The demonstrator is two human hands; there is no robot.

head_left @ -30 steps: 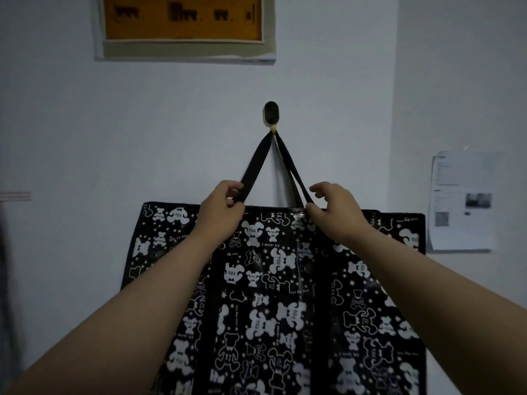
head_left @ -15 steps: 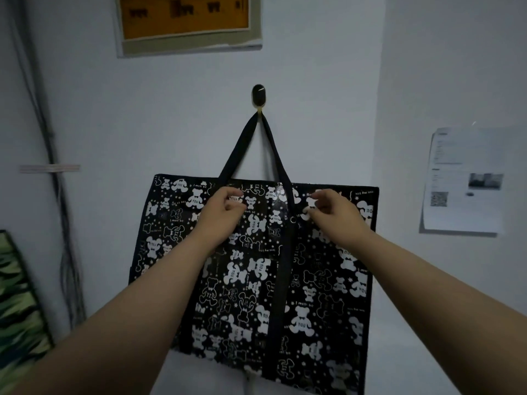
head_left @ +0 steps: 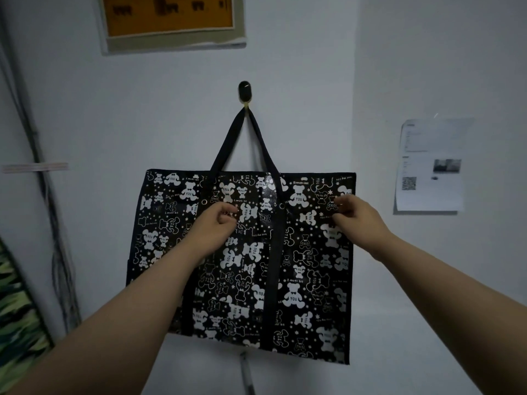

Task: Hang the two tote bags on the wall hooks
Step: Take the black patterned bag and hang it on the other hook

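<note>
A black tote bag printed with white bears hangs flat against the white wall. Both of its black handles are looped over a dark wall hook. My left hand is in front of the bag's upper middle, fingers loosely curled and holding nothing. My right hand is in front of the bag's upper right part, its fingertips close to or just touching the fabric, with no grip on it. A second bag and a second hook are not in view.
A framed orange picture hangs above the hook. A printed paper sheet is stuck on the right wall, past the corner. Cables run down the left wall, and a green patterned panel leans at the lower left.
Both hands have let go of the handles near the hook and dropped to the bag's face, the right one moving further right. The bag now hangs on its own, and more of it shows.
</note>
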